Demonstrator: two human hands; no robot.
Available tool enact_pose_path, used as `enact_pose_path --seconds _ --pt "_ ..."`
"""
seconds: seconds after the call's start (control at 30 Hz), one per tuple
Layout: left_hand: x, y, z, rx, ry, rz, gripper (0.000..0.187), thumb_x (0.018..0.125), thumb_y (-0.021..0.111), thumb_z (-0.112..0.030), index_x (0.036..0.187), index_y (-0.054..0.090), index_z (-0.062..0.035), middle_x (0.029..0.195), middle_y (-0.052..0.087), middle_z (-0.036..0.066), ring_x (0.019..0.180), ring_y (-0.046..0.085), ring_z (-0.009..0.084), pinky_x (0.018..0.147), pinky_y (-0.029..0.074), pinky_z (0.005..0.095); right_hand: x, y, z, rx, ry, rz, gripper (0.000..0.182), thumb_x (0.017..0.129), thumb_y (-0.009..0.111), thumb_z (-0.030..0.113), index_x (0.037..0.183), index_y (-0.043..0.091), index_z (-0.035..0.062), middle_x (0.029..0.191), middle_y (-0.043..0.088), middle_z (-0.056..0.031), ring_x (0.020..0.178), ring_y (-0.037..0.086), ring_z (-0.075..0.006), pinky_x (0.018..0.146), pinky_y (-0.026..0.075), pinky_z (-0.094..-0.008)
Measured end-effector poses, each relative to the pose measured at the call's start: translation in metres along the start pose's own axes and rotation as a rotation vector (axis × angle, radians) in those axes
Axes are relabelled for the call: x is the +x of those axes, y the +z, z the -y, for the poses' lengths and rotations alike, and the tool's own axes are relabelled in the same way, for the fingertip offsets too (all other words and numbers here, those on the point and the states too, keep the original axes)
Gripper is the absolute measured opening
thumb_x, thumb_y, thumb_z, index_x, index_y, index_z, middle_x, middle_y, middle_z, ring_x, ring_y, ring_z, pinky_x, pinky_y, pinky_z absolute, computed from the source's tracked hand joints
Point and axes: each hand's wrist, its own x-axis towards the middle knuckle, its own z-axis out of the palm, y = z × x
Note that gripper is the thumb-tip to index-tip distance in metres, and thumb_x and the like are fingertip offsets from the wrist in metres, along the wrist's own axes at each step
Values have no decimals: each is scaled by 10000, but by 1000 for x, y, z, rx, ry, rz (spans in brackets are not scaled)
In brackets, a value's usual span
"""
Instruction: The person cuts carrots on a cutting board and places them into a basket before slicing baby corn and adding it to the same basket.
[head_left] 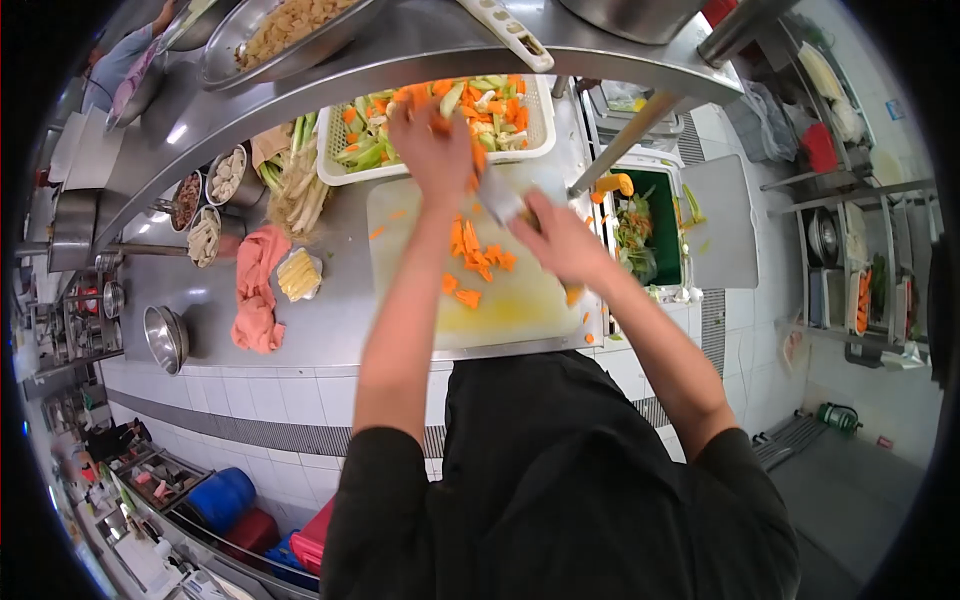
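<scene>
My left hand (432, 150) is over the near side of a white plastic basket (335, 165) of cut vegetables, its fingers curled around orange carrot pieces (440, 122). Motion blurs it slightly. In my right hand (560, 238) is a knife, gripped by its handle; the wide blade (498, 198) points up and left toward the left hand, with orange carrot near its tip. Below the hands lies a pale cutting board (500, 318), stained yellow, with several cut carrot pieces (484, 255) scattered on it. The basket holds carrot, green and whitish pieces.
Left on the steel counter (210, 290) are a pink cloth (258, 290), baby corn (299, 274), spring onions (300, 200) and a metal bowl (166, 338). A green bin (664, 215) of scraps stands right. A steel shelf (420, 62) crosses above the basket.
</scene>
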Motion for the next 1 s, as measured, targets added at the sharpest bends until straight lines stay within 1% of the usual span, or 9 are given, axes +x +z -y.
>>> enact_pose_path --seconds 0.03,0.13,0.23,0.37,0.53,0.7,0.8,0.9,1.0 --pt "33 8 11 -21 61 51 333 850 801 -206 1104 728 -3 1249 661 235 1214 587 410 1034 461 490 17 -10 15 -143 -105 -95 367 1024 620 369 1095 526 22 781 685 -224 700 699 -379 638 522 -490" --pt "73 16 38 104 -1 124 320 857 800 -205 1101 746 -4 1110 723 222 1085 667 389 950 506 481 39 -28 47 -527 -19 -215 356 1009 631 325 1122 535 2 839 696 -235 825 704 -437 706 531 -531" --pt "47 -9 49 -78 11 62 286 894 770 -215 1096 759 -12 1109 740 202 1048 698 379 931 535 462 15 -35 36 -561 38 -242 335 1007 641 307 1147 555 15 864 706 -223 837 710 -430 707 533 -530" --pt "-106 -59 87 -93 41 685 411 928 740 -304 1213 699 -12 1352 644 213 1274 589 400 1110 456 490 -85 -15 -66 -184 57 -173 308 1005 644 321 1166 595 64 804 687 -148 739 713 -338 669 537 -470" --pt "-154 -54 76 142 115 775 616 939 713 -411 1400 593 -21 1520 486 237 1429 421 455 1223 309 525 -161 48 -161 409 461 3 266 1058 608 291 1154 586 44 665 573 -23 519 543 -104 497 444 -295" --pt "-157 -85 79 30 201 1058 811 894 758 -456 1523 471 -32 1575 402 263 1480 342 470 1239 274 553 -164 75 -173 419 465 79 289 1065 593 298 1189 565 39 654 568 -28 520 562 -127 514 468 -310" --pt "-165 -112 63 -114 23 1108 954 812 824 -534 1539 446 -48 1606 337 269 1511 290 451 1244 269 560 -154 79 -164 328 421 144 308 1072 567 309 1206 538 33 661 592 -73 536 615 -184 543 493 -359" --pt "-193 -111 53 178 111 839 1066 732 865 -595 1554 429 -76 1630 294 253 1521 272 434 1249 275 545 -140 80 -149 150 378 174 289 1076 532 301 1167 511 27 727 651 -182 605 677 -327 643 521 -465" --pt "-205 -92 40 147 -87 724 1099 732 853 -625 1578 391 -97 1656 234 249 1528 254 429 1254 260 562 -138 80 -151 27 309 184 293 1078 518 301 1169 493 24 779 666 -236 713 684 -419 706 517 -512"
